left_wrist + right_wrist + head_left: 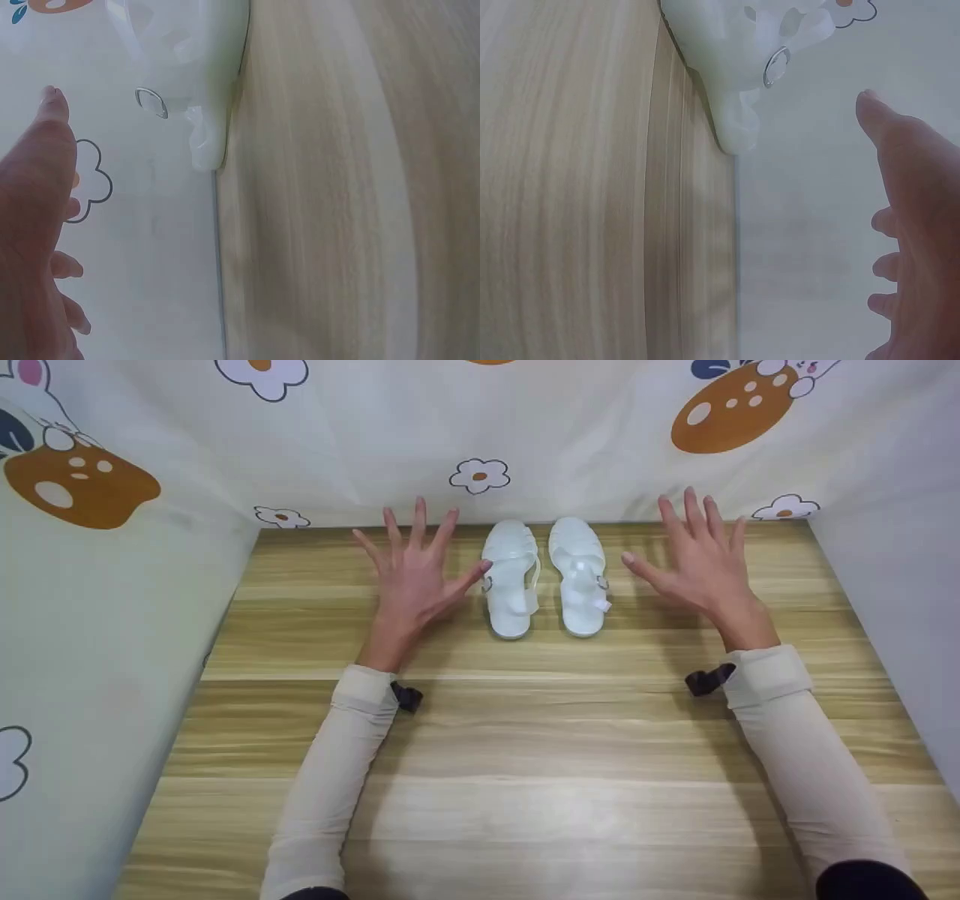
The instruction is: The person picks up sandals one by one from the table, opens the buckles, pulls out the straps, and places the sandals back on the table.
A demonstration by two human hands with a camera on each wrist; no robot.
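Observation:
Two white sandals point(577, 574) stand side by side on the wooden surface, toes toward the patterned cloth at the back. Each has a strap and a small metal buckle; the left sandal point(509, 619) has its strap looping out on its right side. My left hand point(415, 577) is spread just left of the pair, its thumb tip overlapping the left sandal's edge in the head view. On the other side, my right hand point(705, 562) is spread too, its thumb pointing at the right sandal with a gap between. Neither hand holds anything.
A pale cloth point(390, 442) printed with flowers and rabbits rises behind the sandals and along the left side. A plain pale wall point(885, 555) bounds the right. Wood-grain boards point(495, 750) stretch from the cloth toward the person.

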